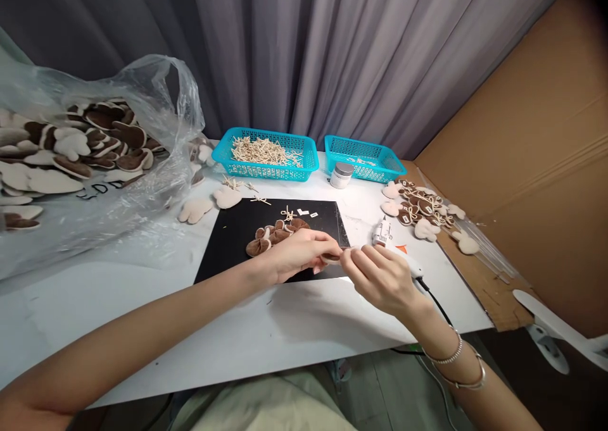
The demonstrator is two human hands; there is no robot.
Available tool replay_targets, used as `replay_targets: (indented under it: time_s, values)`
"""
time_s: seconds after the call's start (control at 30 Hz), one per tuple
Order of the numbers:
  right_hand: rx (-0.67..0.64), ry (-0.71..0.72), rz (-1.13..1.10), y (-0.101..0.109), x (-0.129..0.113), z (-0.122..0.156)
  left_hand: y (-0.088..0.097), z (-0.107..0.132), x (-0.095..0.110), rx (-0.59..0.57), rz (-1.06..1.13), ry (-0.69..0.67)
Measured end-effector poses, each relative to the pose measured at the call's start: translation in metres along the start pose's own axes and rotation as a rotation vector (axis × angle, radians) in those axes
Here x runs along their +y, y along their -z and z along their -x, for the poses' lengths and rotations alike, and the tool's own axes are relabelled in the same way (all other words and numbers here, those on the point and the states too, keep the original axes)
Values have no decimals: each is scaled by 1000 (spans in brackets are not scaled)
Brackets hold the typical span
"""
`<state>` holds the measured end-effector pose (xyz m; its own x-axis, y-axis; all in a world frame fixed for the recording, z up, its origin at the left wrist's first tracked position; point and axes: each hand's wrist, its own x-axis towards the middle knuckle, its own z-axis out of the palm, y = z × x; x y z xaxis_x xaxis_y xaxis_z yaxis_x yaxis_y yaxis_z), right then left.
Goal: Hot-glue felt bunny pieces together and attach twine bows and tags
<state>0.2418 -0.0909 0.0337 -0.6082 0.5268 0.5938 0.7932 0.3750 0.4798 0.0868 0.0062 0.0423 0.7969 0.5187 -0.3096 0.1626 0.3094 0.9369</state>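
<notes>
My left hand [306, 252] pinches a small brown fabric piece [330, 257] with a pale edge, above the right edge of a black mat [221, 241]. My right hand [377, 276] is closed at the other end of that piece, its fingertips against it; my fingers hide most of its shape. Several brown, cream-edged fabric pieces [259, 246] lie clustered on the mat behind my left hand. Near the mat's far edge are a cream string bow [287, 213] and two small white labels [303, 212]. A white glue gun [382, 231] rests beyond my right hand.
Bows fill a blue basket [266, 173]; a second blue basket [365, 165] holds small white bits. A grey-lidded jar [341, 175] stands before it. Fabric pieces with bows and labels [420, 206] lie right. A clear plastic bag [156, 178] of fabric pieces fills the left. A black cord [434, 295] trails right.
</notes>
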Motion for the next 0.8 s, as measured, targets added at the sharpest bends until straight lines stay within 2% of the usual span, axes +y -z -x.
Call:
replay_targets:
  time_s: [0.1,0.17,0.37,0.47,0.6,0.8]
  values:
    - [-2,-16,-37,-6,4,0,1,1,-1,31,-101,-19]
    - [-54,-72,-98,-13,5,3,2,1,-2,30,-196,-26]
    - [-222,-266,-468,-29,10,9,4,1,-2,49,-430,-32]
    - [-244,-321,-539,-29,10,9,5,3,0,34,-451,-47]
    - [-244,-333,-506,-27,8,8,5,4,2,22,-424,-53]
    - [-276,-370,-542,-28,9,4,4,-1,-1,62,-372,-64]
